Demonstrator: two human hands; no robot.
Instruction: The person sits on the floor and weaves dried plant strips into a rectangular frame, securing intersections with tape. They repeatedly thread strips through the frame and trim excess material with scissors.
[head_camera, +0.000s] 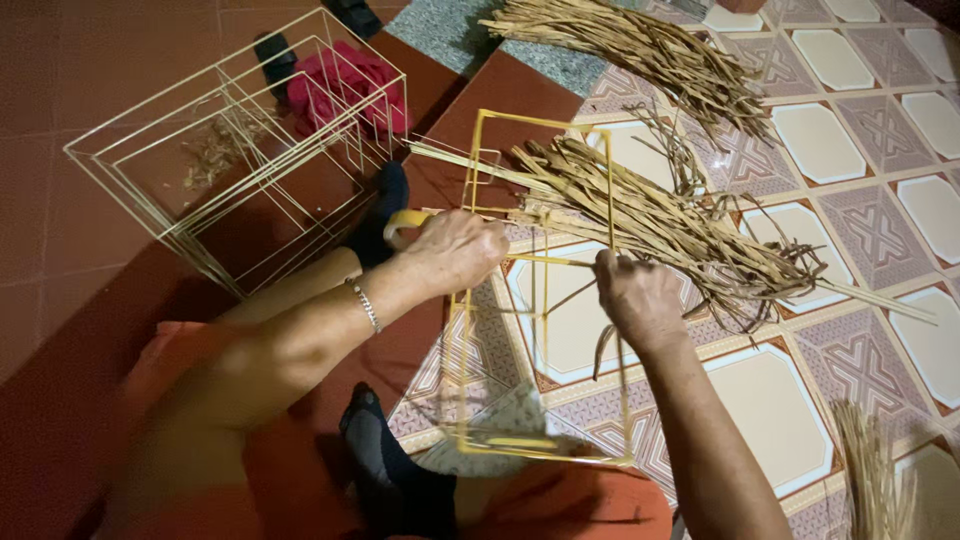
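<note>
A yellow wire box frame (478, 190) stands on the tiled floor in front of me. My left hand (455, 250) is closed around yellow-handled scissors (398, 222) beside the frame's left edge. My right hand (638, 298) grips a crossbar of the frame together with a dried straw strip that hangs below it. A bundle of dried straw strips (660, 215) lies across the frame's top and spreads out to the right.
A nest of pale wire box frames (150, 165) stands at upper left with a pink cloth (345, 85) behind it. Another straw pile (640, 50) lies at the top and thin straws (875, 480) at lower right. My dark-socked feet (385, 470) rest by the frame.
</note>
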